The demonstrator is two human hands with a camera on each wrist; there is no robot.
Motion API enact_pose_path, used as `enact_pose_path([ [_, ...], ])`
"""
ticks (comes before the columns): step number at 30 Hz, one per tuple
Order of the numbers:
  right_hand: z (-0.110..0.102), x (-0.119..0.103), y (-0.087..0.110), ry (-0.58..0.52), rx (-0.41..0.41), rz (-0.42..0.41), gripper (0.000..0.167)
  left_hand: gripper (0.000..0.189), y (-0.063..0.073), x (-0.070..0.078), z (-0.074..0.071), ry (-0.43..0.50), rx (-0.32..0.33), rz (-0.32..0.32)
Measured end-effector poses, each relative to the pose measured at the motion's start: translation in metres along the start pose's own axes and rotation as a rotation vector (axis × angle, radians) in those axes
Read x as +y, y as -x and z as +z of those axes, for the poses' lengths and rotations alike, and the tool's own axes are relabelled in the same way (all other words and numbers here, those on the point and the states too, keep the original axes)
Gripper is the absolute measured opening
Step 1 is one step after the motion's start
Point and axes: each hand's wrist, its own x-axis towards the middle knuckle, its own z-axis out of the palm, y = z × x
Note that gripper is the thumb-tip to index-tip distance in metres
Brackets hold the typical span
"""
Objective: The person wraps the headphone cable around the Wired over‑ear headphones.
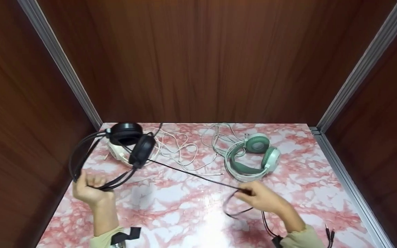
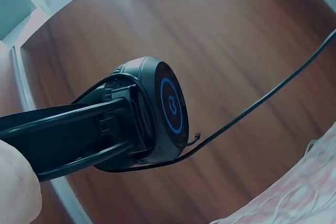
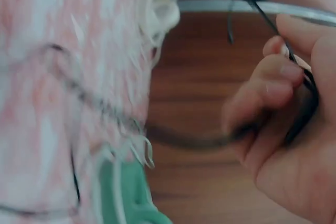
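Black headphones (image 1: 142, 151) hang in the air above the left of the table (image 1: 171, 220), the left hand's (image 1: 93, 192) fingers curled round the headband. The right hand (image 1: 262, 198) closes on their cable (image 1: 193, 174), pinching it between thumb and fingers, with a loop dangling below. One ear cup bears a blue ring around a small blue logo (image 2: 172, 104), perhaps a brand mark, too indistinct to read. White headphones (image 1: 117, 151) lie behind at left; green headphones (image 1: 257, 143) lie at right, near the right hand.
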Motion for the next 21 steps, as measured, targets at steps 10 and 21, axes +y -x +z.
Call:
enact_pose_path([
  [10, -0.048, -0.035, 0.021, 0.344, 0.255, -0.102, 0.013, 0.022, -0.020, 0.016, -0.007, -0.222, 0.187, 0.282],
  [21, -0.081, -0.093, 0.022, 0.370, 0.417, -0.522, 0.001, 0.009, -0.020, 0.025, -0.014, -0.510, 0.168, 0.376],
])
